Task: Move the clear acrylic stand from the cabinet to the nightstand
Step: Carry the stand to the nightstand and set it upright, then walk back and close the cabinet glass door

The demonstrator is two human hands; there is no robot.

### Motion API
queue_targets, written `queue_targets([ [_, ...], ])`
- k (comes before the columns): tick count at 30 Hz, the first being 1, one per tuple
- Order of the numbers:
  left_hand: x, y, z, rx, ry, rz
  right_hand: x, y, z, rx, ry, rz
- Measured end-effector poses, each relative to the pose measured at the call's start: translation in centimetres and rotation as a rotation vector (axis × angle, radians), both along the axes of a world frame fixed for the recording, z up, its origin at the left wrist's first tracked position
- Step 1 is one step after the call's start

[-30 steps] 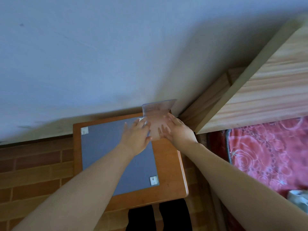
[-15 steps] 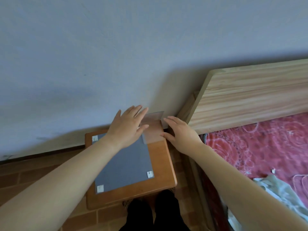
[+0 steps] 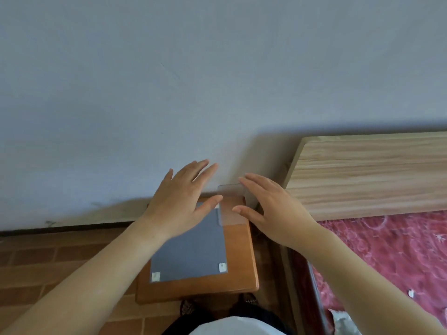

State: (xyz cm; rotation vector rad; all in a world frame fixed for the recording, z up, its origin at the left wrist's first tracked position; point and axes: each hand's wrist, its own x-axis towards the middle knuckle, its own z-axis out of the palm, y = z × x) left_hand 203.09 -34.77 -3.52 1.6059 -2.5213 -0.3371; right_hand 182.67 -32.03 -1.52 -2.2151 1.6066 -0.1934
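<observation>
Both grips (image 3: 187,201) (image 3: 271,209) spread, flanking stand (image 3: 229,209).

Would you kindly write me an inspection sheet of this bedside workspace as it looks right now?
Surface: brown wooden nightstand topped by a grey square mat.
Job's things: clear acrylic stand upright at the nightstand's far right corner, near the wall.
Clutter: nothing seen.
Grippers: left hand and right hand open, flanking the stand; contact unclear.
Cables: nothing seen.
Surroundings: pale wall, light wooden headboard, red patterned bedspread, brick-pattern floor.
</observation>
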Motion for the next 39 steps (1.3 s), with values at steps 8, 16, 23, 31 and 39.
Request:
queue_targets([
  [8, -1.8, 5.6, 3.1, -0.024, 0.06, 0.207, -2.2, 1.1, 3.9, -0.072, -0.043, 0.204],
  [16, -1.1, 12.5, 3.4, -0.054, 0.119, 0.523, 1.1, 1.9, 3.3, -0.078, -0.126, 0.511],
  [23, 3.0, 22.7, 3.8, -0.051, 0.033, 0.874, 9.0, 6.1, 4.2, -0.011, -0.133, 0.837],
  [31, 9.6, 35.6, 4.0, -0.047, 0.073, 1.185, 20.3, 15.8, 5.9, 0.085, -0.139, 1.103],
  [39, 18.2, 53.1, 4.8, -0.055, -0.016, 1.494, 34.7, 30.4, 5.1, 0.145, -0.171, 1.287],
])
